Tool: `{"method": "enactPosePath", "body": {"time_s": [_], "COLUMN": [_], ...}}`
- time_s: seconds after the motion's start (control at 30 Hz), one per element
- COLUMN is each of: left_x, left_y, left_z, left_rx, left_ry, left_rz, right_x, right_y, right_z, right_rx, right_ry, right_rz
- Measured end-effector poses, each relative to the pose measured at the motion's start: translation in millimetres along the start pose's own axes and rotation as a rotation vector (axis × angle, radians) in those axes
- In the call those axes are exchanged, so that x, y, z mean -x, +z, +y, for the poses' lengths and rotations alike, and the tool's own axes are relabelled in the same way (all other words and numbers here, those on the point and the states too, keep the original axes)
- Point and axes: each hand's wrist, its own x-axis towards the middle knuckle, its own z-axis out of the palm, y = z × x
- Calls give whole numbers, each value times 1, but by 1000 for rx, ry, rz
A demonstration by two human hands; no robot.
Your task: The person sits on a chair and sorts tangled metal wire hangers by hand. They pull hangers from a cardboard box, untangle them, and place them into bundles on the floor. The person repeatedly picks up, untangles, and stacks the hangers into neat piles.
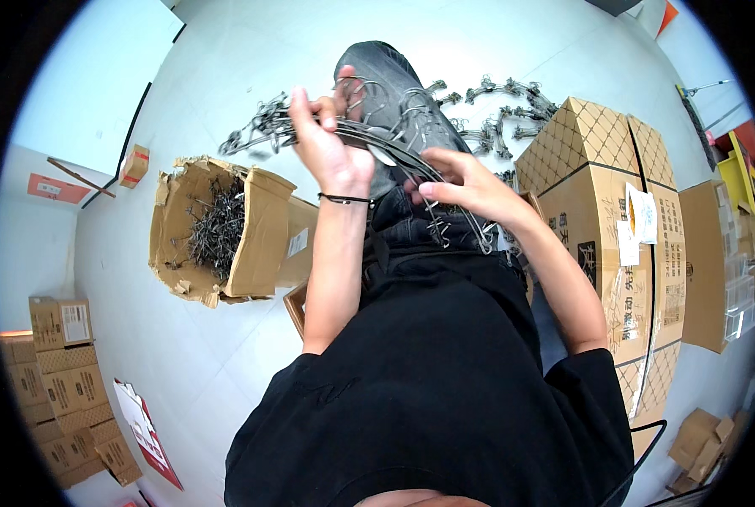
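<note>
My left hand point(333, 136) is closed around a bundle of thin metal hangers with clips point(390, 142), held above my lap. Clips stick out of the bundle to the left of that hand, and curved hooks rise from its middle. At the bundle's right part, my right hand point(453, 180) has its fingers and thumb around the rods. More clips hang below it near my waist. To the left stands a torn open cardboard box point(260, 234) with a heap of dark metal clips or wire pieces point(216, 231) inside.
Bundles of clip hangers point(510, 114) lie on the floor beyond my knee. Large taped cardboard cartons point(606, 171) stand close on my right. Stacked cartons point(73, 380) stand at the lower left, and a small taped box point(134, 166) sits by the wall. Part of a wooden chair point(295, 307) shows beside me.
</note>
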Motion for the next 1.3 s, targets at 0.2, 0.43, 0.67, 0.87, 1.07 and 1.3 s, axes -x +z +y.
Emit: {"method": "enactPosePath", "body": {"time_s": [0.2, 0.43, 0.67, 0.87, 1.07, 1.3], "left_x": [-12, 3, -5, 6, 4, 7], "left_y": [23, 33, 20, 18, 13, 3], "left_z": [30, 8, 11, 9, 3, -15], "left_rx": [-16, 56, 49, 75, 114, -93], "left_ry": [351, 298, 314, 236, 195, 198], "left_rz": [77, 51, 67, 31, 10, -18], "right_x": [14, 2, -1, -6, -3, -1], "right_y": [-22, 8, 22, 25, 18, 27], "right_z": [-18, -8, 2, 15, 16, 31], "right_rx": [-417, -381, -365, -875, -1218, -844], "right_ry": [-49, -108, -23, 212, 192, 146], "right_rz": [430, 667, 511, 617, 351, 515]}}
